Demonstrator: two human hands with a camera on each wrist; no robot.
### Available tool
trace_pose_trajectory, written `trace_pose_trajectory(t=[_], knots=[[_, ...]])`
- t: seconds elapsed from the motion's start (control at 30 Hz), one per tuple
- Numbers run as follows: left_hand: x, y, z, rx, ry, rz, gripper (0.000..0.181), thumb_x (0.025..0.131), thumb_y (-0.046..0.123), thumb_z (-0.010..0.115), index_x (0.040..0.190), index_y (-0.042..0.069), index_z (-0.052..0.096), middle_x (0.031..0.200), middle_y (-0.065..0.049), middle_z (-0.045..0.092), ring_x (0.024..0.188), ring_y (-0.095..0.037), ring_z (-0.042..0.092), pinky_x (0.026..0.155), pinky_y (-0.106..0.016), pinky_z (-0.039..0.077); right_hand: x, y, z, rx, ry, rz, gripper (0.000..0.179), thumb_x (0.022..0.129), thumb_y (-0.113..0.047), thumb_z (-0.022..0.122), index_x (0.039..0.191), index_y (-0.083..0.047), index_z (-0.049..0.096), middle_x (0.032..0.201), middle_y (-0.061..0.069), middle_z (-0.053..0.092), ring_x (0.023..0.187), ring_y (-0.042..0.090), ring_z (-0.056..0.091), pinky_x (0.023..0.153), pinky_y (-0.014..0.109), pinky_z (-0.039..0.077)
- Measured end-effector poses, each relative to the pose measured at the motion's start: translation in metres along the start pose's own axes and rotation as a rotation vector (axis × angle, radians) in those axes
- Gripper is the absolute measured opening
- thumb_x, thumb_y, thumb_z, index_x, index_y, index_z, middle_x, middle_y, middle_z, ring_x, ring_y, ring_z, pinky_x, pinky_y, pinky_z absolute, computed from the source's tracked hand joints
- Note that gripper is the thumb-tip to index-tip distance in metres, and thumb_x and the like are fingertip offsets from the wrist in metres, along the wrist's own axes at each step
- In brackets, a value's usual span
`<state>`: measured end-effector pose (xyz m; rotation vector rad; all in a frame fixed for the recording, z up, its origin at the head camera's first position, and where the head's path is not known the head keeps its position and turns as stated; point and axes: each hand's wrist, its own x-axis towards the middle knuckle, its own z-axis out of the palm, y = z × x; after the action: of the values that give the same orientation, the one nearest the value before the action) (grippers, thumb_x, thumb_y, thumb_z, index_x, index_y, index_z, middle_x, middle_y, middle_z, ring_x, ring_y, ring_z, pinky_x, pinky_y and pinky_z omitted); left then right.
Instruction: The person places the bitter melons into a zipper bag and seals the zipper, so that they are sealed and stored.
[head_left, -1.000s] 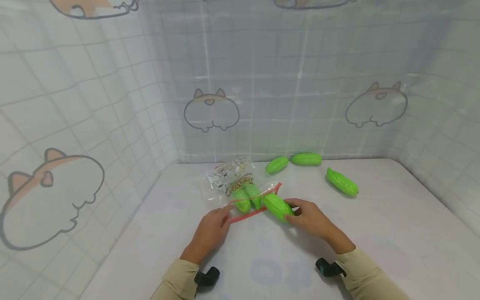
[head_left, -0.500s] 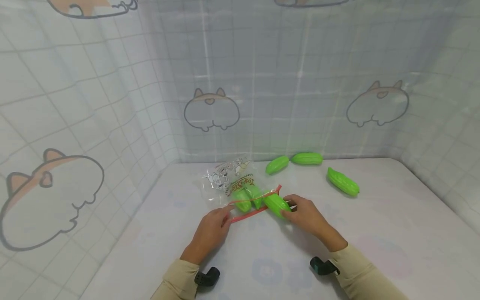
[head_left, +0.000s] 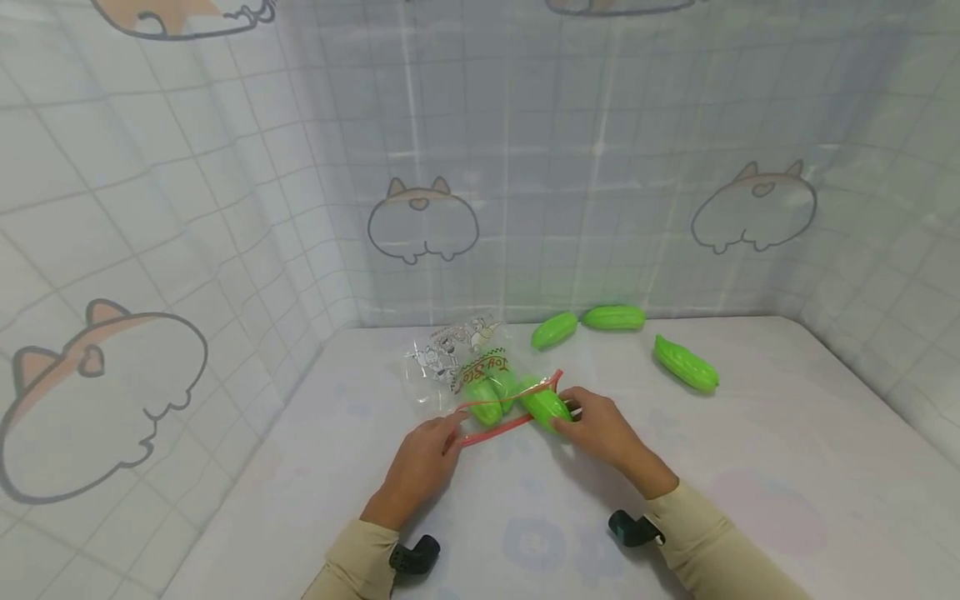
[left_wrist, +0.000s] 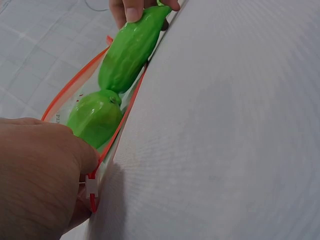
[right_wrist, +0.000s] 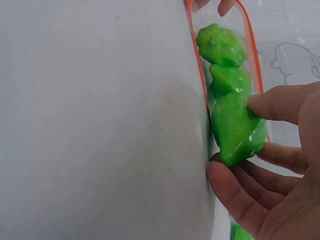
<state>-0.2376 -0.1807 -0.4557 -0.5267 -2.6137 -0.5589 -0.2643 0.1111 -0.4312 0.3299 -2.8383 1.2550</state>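
The desk (head_left: 540, 517) runs back to a wall, with wide room right of the right hand and between the arms. The clear bag (head_left: 442, 354) lies left of centre, its red-edged mouth parted towards the person. The left hand (head_left: 423, 458) pinches the mouth's left corner. The right hand (head_left: 600, 425), thumb and fingers a gourd's thickness apart, grips the held gourd (head_left: 545, 407), its far end inside the mouth. Two bagged gourds (head_left: 484, 404) lie beside it; two back gourds (head_left: 614, 317) lie near the desk's back edge, one side gourd (head_left: 686, 365) farther right.
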Motion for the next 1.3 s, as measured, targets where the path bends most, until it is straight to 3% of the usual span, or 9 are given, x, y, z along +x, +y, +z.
trace_pose_trajectory(t=[0.17, 0.33, 0.63, 0.8, 0.97, 1.3], knots=[[0.000, -0.003, 0.002, -0.001, 0.007, 0.025, 0.034, 0.089, 0.008, 0.071, 0.123, 0.012, 0.068, 0.075, 0.009, 0.053, 0.071, -0.012, 0.049, 0.064, -0.032, 0.046, 0.004, 0.000, 0.005, -0.029, 0.051, -0.047, 0.042, 0.088, -0.020, 0.077, 0.123, -0.002, 0.065, 0.109, 0.010, 0.069, 0.093, 0.023, 0.067, 0.074, 0.036, 0.055], [0.000, -0.003, 0.003, 0.000, -0.008, 0.007, 0.034, 0.090, 0.009, 0.071, 0.124, 0.013, 0.068, 0.076, 0.009, 0.053, 0.071, -0.012, 0.049, 0.066, -0.032, 0.046, 0.008, 0.002, 0.009, -0.041, 0.070, -0.078, 0.041, 0.087, -0.022, 0.078, 0.121, -0.001, 0.066, 0.100, 0.007, 0.070, 0.090, 0.021, 0.067, 0.074, 0.037, 0.054], [-0.001, -0.001, 0.003, -0.003, -0.003, 0.011, 0.034, 0.090, 0.009, 0.072, 0.123, 0.014, 0.068, 0.076, 0.009, 0.054, 0.071, -0.011, 0.049, 0.065, -0.031, 0.047, 0.002, 0.002, 0.007, -0.018, 0.072, -0.071, 0.050, 0.087, -0.024, 0.078, 0.128, 0.000, 0.064, 0.117, 0.014, 0.065, 0.098, 0.026, 0.068, 0.081, 0.042, 0.055], [0.000, -0.002, 0.002, -0.004, 0.014, 0.024, 0.035, 0.089, 0.008, 0.072, 0.124, 0.014, 0.068, 0.077, 0.009, 0.053, 0.073, -0.012, 0.050, 0.067, -0.032, 0.048, -0.005, 0.002, 0.004, -0.020, 0.084, -0.156, 0.042, 0.089, -0.019, 0.075, 0.126, -0.002, 0.066, 0.122, 0.013, 0.065, 0.103, 0.028, 0.066, 0.085, 0.044, 0.054], [0.000, 0.000, 0.000, -0.007, 0.014, 0.024, 0.035, 0.090, 0.009, 0.072, 0.124, 0.015, 0.068, 0.078, 0.009, 0.054, 0.073, -0.012, 0.051, 0.068, -0.033, 0.049, -0.013, -0.002, 0.001, -0.030, 0.086, -0.246, 0.034, 0.089, -0.013, 0.075, 0.121, -0.004, 0.069, 0.119, 0.010, 0.066, 0.103, 0.028, 0.066, 0.080, 0.040, 0.056], [-0.001, 0.001, -0.001, -0.004, 0.009, 0.021, 0.035, 0.090, 0.009, 0.073, 0.124, 0.013, 0.068, 0.077, 0.009, 0.053, 0.072, -0.012, 0.050, 0.066, -0.032, 0.048, -0.030, -0.015, -0.003, -0.145, 0.001, -0.342, 0.025, 0.088, -0.010, 0.075, 0.113, -0.009, 0.073, 0.118, 0.003, 0.068, 0.103, 0.022, 0.065, 0.082, 0.039, 0.055]])
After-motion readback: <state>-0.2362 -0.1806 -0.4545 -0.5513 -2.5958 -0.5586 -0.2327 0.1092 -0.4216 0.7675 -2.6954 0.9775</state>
